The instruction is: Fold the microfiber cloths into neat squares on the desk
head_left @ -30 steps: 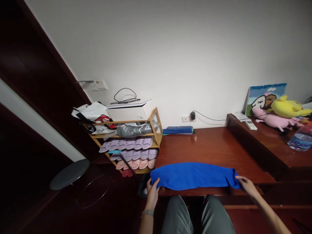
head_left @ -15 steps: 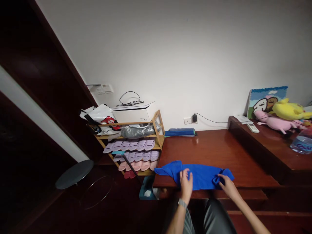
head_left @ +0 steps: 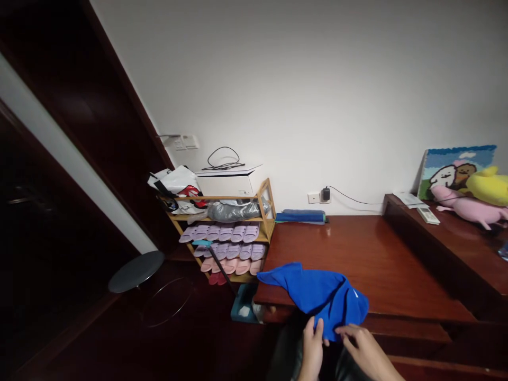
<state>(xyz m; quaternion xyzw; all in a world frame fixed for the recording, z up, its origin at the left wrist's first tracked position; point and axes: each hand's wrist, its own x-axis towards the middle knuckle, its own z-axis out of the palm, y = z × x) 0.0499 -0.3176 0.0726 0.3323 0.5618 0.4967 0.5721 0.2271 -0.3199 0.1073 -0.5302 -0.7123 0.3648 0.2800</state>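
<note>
Blue soft cloth (head_left: 321, 288) lies crumpled across the front part of the reddish-brown wooden platform (head_left: 337, 248), and from my remote seat I see its lower part drooping past the front edge toward the wearer's lap. One end tapers out to the platform's left corner; the other is bunched up, with a small white mark (head_left: 356, 293) showing on it. I judge the step in hand to be gathering or adjusting the cloth by its near edge, since both hands work there, close together. From this hold, a next move calls for a sure pinch on each side of the drooping part and light tension between them, because such limp fabric creases easily and could slide off the edge. I read the left hand (head_left: 313, 346) as partly closed, thumb on the cloth and fingers curled by its lower edge, so that it has hold of the fabric. The right hand (head_left: 365, 350) has its thumb and forefinger drawn nearly together at the cloth's near edge; I cannot tell whether any fabric is caught between them. Beyond, I see a rolled blue bundle with a green edge (head_left: 301, 216) on the platform against the wall (head_left: 341, 132), well apart from both hands.
</note>
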